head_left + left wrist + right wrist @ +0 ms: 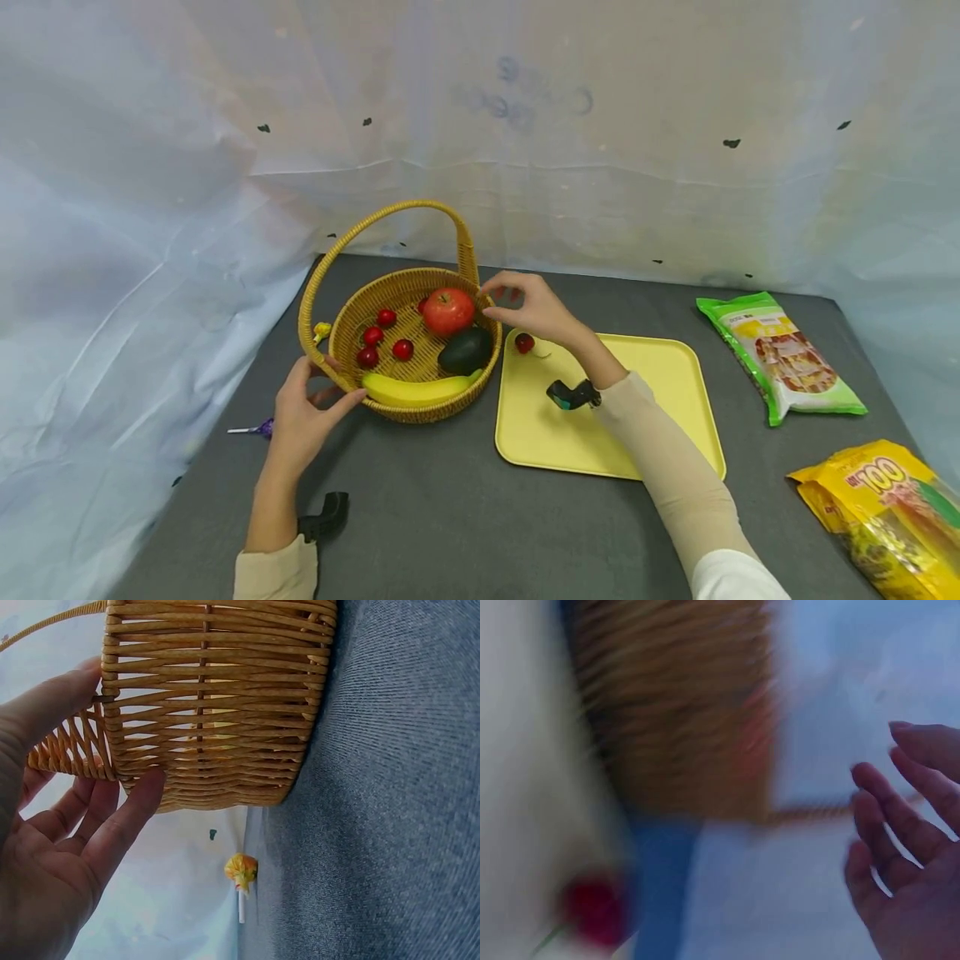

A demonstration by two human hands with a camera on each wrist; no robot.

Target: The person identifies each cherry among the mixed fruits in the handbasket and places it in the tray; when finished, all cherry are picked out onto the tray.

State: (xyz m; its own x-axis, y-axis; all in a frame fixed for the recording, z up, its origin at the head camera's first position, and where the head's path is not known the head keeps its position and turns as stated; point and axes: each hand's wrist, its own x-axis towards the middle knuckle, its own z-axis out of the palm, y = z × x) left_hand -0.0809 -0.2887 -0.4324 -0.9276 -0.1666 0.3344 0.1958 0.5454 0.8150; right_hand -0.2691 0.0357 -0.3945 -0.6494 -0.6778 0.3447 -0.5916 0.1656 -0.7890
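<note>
A wicker basket [431,412] with a tall handle stands on the dark table. Inside it lie a red apple [448,312], a dark avocado [465,351], a banana [416,390] and several cherries [402,350]. My left hand [300,417] grips the basket's left side at the foot of the handle; the left wrist view shows the thumb [56,701] at the rim and fingers around the handle's base. Near the right rim is my right hand [536,308], fingers loosely bent and holding nothing. In the blurred right wrist view, those fingers [889,814] look apart from the basket.
Right of the basket lies a yellow tray [540,425] with one cherry [524,342] on it. Farther right are a green snack bag [787,354] and a yellow snack bag [885,508]. A yellow lollipop [322,331] and a purple lollipop [266,428] lie left of the basket.
</note>
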